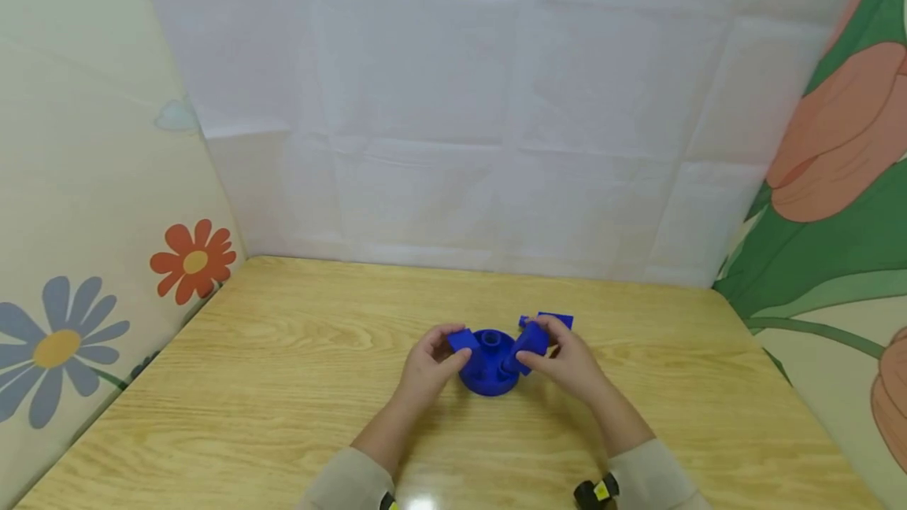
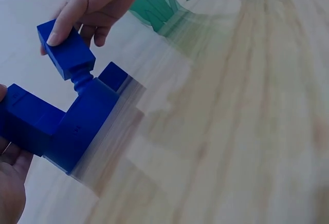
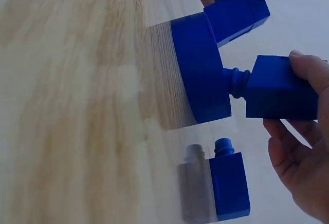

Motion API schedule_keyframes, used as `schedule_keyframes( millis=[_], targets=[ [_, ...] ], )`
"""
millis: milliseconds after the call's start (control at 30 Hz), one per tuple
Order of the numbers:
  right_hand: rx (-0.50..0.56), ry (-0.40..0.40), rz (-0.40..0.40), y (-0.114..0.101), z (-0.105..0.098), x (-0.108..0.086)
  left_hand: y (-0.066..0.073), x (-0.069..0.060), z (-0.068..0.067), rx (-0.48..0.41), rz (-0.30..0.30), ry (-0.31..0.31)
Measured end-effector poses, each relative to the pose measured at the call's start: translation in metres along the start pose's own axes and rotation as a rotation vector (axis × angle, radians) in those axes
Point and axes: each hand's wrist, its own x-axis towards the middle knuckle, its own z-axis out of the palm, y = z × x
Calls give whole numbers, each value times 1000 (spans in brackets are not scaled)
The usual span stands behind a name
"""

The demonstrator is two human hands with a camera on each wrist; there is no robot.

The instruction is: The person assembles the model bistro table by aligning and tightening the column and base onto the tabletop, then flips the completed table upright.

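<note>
A round blue base (image 1: 489,386) with a raised socket in its top rests on the table. At its left, my left hand (image 1: 427,368) pinches a rectangular blue block (image 1: 464,341) between thumb and fingers; the block leans outward and its neck is hidden. On the right side, a second blue block (image 1: 531,343) is gripped by my right hand (image 1: 570,364). Its ridged neck (image 3: 238,82) meets the base's top in the right wrist view, and how deep it sits I cannot tell. This block tilts outward too.
Behind the right hand, a third blue block (image 3: 230,185) with a ridged neck lies on the wooden table (image 1: 298,368). A white cloth (image 1: 439,101) hangs along the table's back edge, with flower-patterned sheets at both sides.
</note>
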Motion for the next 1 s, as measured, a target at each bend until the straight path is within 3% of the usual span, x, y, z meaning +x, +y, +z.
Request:
schedule_keyframes(
  millis=[200, 467, 1000],
  targets=[
    [-135, -43, -13, -13, 6, 6, -2, 2, -1, 11, 3, -3],
    [-237, -101, -4, -30, 10, 13, -3, 4, -2, -4, -3, -10],
    [-337, -161, -27, -33, 10, 14, -2, 3, -2, -21, -12, -9]
  ],
)
